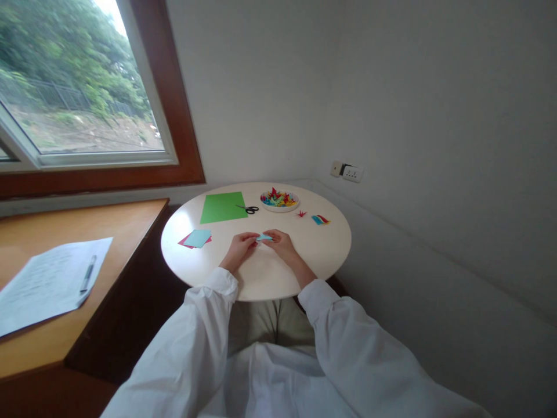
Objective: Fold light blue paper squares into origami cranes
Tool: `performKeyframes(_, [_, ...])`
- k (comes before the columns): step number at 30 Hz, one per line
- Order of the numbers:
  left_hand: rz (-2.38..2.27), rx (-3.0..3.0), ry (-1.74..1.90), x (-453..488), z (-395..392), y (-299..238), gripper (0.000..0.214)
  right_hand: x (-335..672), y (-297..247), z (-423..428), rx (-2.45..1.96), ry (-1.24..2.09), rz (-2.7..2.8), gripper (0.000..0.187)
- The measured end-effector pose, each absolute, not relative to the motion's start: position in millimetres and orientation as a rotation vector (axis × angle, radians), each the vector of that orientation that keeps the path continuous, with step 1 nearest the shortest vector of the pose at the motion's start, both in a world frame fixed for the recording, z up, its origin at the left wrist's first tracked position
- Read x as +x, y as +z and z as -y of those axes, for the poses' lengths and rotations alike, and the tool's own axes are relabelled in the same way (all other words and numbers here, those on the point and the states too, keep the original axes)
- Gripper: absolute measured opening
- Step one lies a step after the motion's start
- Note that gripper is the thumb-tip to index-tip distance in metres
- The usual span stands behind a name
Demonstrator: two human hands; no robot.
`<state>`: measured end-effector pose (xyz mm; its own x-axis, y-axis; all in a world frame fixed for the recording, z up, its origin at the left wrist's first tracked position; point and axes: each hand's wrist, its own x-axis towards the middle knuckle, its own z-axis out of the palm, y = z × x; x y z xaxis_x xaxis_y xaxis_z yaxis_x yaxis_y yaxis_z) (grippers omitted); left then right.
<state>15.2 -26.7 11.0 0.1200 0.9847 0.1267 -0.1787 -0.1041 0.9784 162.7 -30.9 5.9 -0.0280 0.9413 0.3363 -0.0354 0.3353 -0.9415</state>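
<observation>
Between my two hands is a small piece of folded light-blue paper (263,237), just above the near middle of the round white table (270,278). The fingers of my left hand (241,248) pinch its left side. On the right side, my right hand (282,246) grips it with thumb and fingers. My fingers cover parts of the paper, so its exact folds are hard to make out. To the left of my hands lies a small stack of square paper sheets (197,238), light blue on top with red and pink below.
Toward the back are a green sheet (223,208), black-handled scissors (250,209) and a white bowl (279,209) of colourful folded paper pieces. A red paper crane (301,214) and several coloured papers (320,220) lie at right. A wooden desk (130,232) with written paper (47,284) and a pen (88,274) stands left.
</observation>
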Motion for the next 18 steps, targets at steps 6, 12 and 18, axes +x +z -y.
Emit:
performKeyframes(6, [-0.945, 1.277, 1.253, 15.9, 30.2, 13.0, 0.021, 163.2, 5.4, 30.8, -0.934, 0.966, 1.346, 0.018])
performKeyframes(12, [-0.966, 1.335, 1.235, 15.6, 31.8, 14.4, 0.026, 163.9, 5.5, 30.1, -0.966, 0.934, 1.350, 0.016])
performKeyframes(18, [-0.983, 1.360, 1.230, 16.0, 33.2, 15.4, 0.025, 164.0, 4.1, 28.5, -0.975, 0.919, 1.368, 0.015])
